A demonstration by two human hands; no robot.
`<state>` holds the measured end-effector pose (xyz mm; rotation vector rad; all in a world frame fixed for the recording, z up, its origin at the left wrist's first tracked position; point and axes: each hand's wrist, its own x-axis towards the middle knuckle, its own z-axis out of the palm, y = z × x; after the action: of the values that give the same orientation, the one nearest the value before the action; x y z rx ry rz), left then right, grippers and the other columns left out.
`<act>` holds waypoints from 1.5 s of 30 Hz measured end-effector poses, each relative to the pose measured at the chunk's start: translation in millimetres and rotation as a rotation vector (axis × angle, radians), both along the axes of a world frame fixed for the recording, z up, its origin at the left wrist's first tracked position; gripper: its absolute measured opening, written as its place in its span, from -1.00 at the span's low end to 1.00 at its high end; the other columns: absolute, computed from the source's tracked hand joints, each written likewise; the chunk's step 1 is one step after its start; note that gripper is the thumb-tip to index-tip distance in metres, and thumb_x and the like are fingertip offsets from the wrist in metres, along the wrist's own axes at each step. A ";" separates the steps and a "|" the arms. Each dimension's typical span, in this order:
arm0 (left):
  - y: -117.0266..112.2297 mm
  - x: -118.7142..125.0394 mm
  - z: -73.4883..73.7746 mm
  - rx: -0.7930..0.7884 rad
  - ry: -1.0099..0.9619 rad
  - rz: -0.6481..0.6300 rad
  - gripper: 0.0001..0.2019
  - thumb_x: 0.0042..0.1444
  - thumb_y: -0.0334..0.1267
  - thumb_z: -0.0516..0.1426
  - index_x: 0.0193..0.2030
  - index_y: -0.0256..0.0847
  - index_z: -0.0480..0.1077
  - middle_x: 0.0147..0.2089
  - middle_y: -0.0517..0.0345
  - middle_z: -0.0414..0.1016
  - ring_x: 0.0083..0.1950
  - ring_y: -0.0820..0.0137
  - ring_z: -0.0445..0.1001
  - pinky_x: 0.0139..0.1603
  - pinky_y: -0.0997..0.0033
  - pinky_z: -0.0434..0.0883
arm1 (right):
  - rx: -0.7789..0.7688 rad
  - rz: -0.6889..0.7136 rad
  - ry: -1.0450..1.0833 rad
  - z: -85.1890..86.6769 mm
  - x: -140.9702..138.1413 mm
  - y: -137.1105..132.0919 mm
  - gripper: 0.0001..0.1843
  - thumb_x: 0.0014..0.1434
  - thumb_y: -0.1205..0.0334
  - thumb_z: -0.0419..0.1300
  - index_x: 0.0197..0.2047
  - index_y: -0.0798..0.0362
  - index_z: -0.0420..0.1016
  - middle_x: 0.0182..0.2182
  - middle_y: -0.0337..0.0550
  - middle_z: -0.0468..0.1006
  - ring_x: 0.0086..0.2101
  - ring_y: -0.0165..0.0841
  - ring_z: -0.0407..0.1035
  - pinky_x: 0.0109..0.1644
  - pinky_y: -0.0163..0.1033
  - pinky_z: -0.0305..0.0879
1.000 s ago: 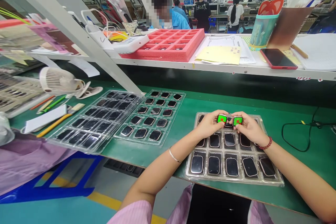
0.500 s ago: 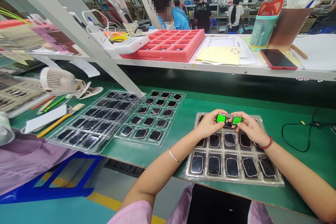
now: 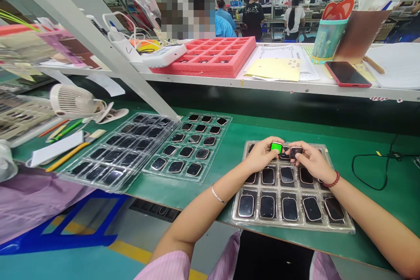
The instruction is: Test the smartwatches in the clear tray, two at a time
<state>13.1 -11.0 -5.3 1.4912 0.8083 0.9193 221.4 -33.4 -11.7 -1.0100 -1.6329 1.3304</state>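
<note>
Between the fingers of my left hand (image 3: 262, 154) is a smartwatch with a lit green screen (image 3: 276, 147). My right hand (image 3: 310, 160) grips a second smartwatch with a dark screen (image 3: 295, 152), its thumb resting on the glass. Both watches are strapless and are held side by side above a clear plastic tray (image 3: 274, 225). Rows of dark-screened watch bodies, such as the front-row watch (image 3: 290, 208), lie in the tray's pockets. My hands and forearms hide part of its back rows.
To the left lie another watch tray (image 3: 205, 164) and stacked covered trays (image 3: 108, 157). Beyond them are a white fan (image 3: 74, 100) and a yellow-handled tool (image 3: 70, 156). A shelf (image 3: 272, 85) crosses behind, bearing a red foam tray (image 3: 210, 70) and a phone (image 3: 348, 74). A black cable (image 3: 370, 187) lies right.
The watch in my right hand has gone from a green screen to a dark one, and my right thumb has shifted onto it. The left watch stays green.
</note>
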 end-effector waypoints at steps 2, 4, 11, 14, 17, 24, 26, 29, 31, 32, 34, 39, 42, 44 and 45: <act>0.4 -0.3 -0.3 0.012 0.017 0.018 -0.65 0.03 -0.33 0.16 0.00 -0.24 0.34 -0.20 0.06 0.48 -0.29 0.42 0.45 -0.23 0.40 0.41 | 0.011 0.001 0.000 0.5 -1.0 -0.3 -0.64 0.15 0.35 0.09 0.04 0.00 0.34 -0.04 -0.03 0.51 -0.26 -0.32 0.47 -0.30 -0.22 0.45; 0.6 -0.9 0.1 0.030 0.068 0.049 -0.61 -0.01 -0.35 0.19 0.02 -0.22 0.34 -0.17 0.06 0.49 -0.26 0.40 0.46 -0.22 0.41 0.40 | 0.021 0.007 0.008 0.8 -1.7 -0.2 -0.58 0.11 0.39 0.11 0.06 -0.01 0.32 0.01 -0.03 0.48 -0.20 -0.30 0.47 -0.27 -0.21 0.46; 0.2 -1.1 1.4 0.057 0.096 0.047 -0.67 0.01 -0.34 0.16 -0.03 -0.24 0.38 -0.21 0.06 0.50 -0.28 0.39 0.46 -0.24 0.41 0.40 | 0.033 -0.004 -0.029 1.3 -1.5 0.4 -0.59 0.15 0.35 0.06 0.09 -0.02 0.35 -0.02 -0.04 0.51 -0.27 -0.29 0.48 -0.30 -0.16 0.47; -0.3 -1.0 1.5 0.047 0.118 0.046 -0.60 -0.02 -0.37 0.17 0.02 -0.22 0.36 -0.20 0.08 0.50 -0.27 0.38 0.46 -0.26 0.42 0.40 | 0.018 -0.001 -0.012 -0.8 -1.3 0.6 -0.54 0.12 0.38 0.08 0.11 -0.04 0.32 -0.02 -0.05 0.50 -0.21 -0.25 0.48 -0.30 -0.16 0.47; -0.2 -1.2 1.1 0.043 0.129 0.047 -0.57 -0.04 -0.39 0.16 0.04 -0.21 0.35 -0.21 0.09 0.49 -0.27 0.38 0.46 -0.27 0.43 0.40 | 0.003 -0.002 -0.001 -2.7 -0.8 0.7 -0.52 0.11 0.39 0.08 0.11 -0.05 0.31 -0.02 -0.05 0.49 -0.20 -0.25 0.48 -0.28 -0.15 0.47; -0.5 -0.4 -0.8 -0.006 0.106 0.040 -0.50 -0.06 -0.42 0.17 0.09 -0.21 0.31 -0.22 0.10 0.48 -0.30 0.41 0.46 -0.28 0.44 0.39 | -0.036 0.004 0.041 -3.3 -1.2 0.6 -0.46 0.09 0.37 0.13 0.16 -0.08 0.25 0.02 -0.03 0.45 -0.17 -0.26 0.46 -0.28 -0.20 0.47; -0.7 0.2 0.2 -0.038 0.066 0.032 -0.47 -0.06 -0.42 0.18 0.12 -0.21 0.28 -0.22 0.11 0.48 -0.29 0.43 0.45 -0.27 0.45 0.38 | -0.039 0.007 0.085 -2.9 -1.1 2.1 -0.41 0.09 0.34 0.17 0.19 -0.10 0.21 0.04 -0.03 0.42 -0.19 -0.30 0.45 -0.28 -0.22 0.47; 0.2 -0.4 3.3 -0.142 -0.090 -0.013 -0.37 -0.08 -0.42 0.24 0.18 -0.21 0.20 -0.17 0.08 0.48 -0.27 0.45 0.48 -0.28 0.50 0.37 | -0.075 -0.025 0.181 -1.1 2.2 6.0 -0.34 0.07 0.28 0.25 0.22 -0.13 0.17 0.04 -0.05 0.41 -0.30 -0.39 0.44 -0.30 -0.25 0.46; 2.2 -2.3 5.8 -0.249 -0.202 -0.064 -0.33 -0.11 -0.38 0.29 0.18 -0.22 0.18 -0.14 0.03 0.50 -0.34 0.48 0.50 -0.40 0.57 0.33 | -0.143 -0.045 0.232 0.6 6.6 8.9 -0.34 0.05 0.23 0.29 0.21 -0.11 0.20 0.02 -0.06 0.44 -0.36 -0.43 0.43 -0.32 -0.26 0.47; 3.5 -3.7 6.9 -0.302 -0.248 -0.085 -0.34 -0.11 -0.33 0.31 0.17 -0.23 0.20 -0.14 0.01 0.51 -0.38 0.49 0.50 -0.46 0.59 0.30 | -0.184 -0.049 0.253 1.4 9.2 10.4 -0.37 0.06 0.20 0.29 0.20 -0.09 0.23 0.01 -0.06 0.46 -0.38 -0.43 0.44 -0.32 -0.26 0.47; 6.6 -6.6 8.3 -0.400 -0.322 -0.106 -0.42 -0.04 -0.17 0.29 0.11 -0.28 0.26 -0.15 -0.06 0.54 -0.42 0.47 0.51 -0.53 0.60 0.28 | -0.274 -0.038 0.297 2.4 14.1 13.1 -0.50 0.16 0.06 0.21 0.15 -0.05 0.31 -0.01 -0.03 0.50 -0.40 -0.40 0.46 -0.33 -0.26 0.48; 15.1 -11.9 7.0 -0.636 -0.430 -0.153 -0.45 0.21 0.15 -0.05 -0.04 -0.36 0.39 -0.18 -0.15 0.58 -0.38 0.42 0.56 -0.56 0.60 0.31 | -0.471 0.039 0.369 2.0 22.2 19.3 -0.33 0.29 -0.23 -0.25 0.00 0.05 0.46 -0.17 0.03 0.61 -0.47 -0.34 0.50 -0.42 -0.23 0.47; 17.1 -13.1 6.7 -0.704 -0.437 -0.155 -0.39 0.23 0.18 -0.15 -0.08 -0.38 0.40 -0.24 -0.16 0.59 -0.40 0.42 0.56 -0.58 0.60 0.29 | -0.485 0.046 0.347 2.9 23.7 20.4 -0.28 0.28 -0.26 -0.30 -0.01 0.08 0.44 -0.20 0.06 0.62 -0.48 -0.32 0.51 -0.44 -0.22 0.46; 15.7 -12.5 7.1 -0.681 -0.432 -0.149 -0.45 0.21 0.15 -0.05 -0.07 -0.37 0.39 -0.24 -0.14 0.58 -0.41 0.44 0.55 -0.57 0.61 0.30 | -0.468 0.043 0.354 4.2 22.5 19.1 -0.32 0.27 -0.26 -0.26 -0.02 0.08 0.43 -0.18 0.07 0.61 -0.46 -0.32 0.51 -0.44 -0.22 0.47; 14.1 -11.5 7.2 -0.645 -0.418 -0.140 -0.52 0.18 0.09 0.04 -0.04 -0.35 0.37 -0.22 -0.13 0.58 -0.39 0.44 0.55 -0.55 0.61 0.31 | -0.448 0.039 0.359 4.8 21.1 17.8 -0.40 0.27 -0.23 -0.17 -0.02 0.06 0.41 -0.15 0.06 0.60 -0.44 -0.32 0.52 -0.43 -0.23 0.47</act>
<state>1.6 3.1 1.9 0.7483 0.6002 0.7328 242.4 -15.6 -6.9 -0.9220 -1.1152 1.8346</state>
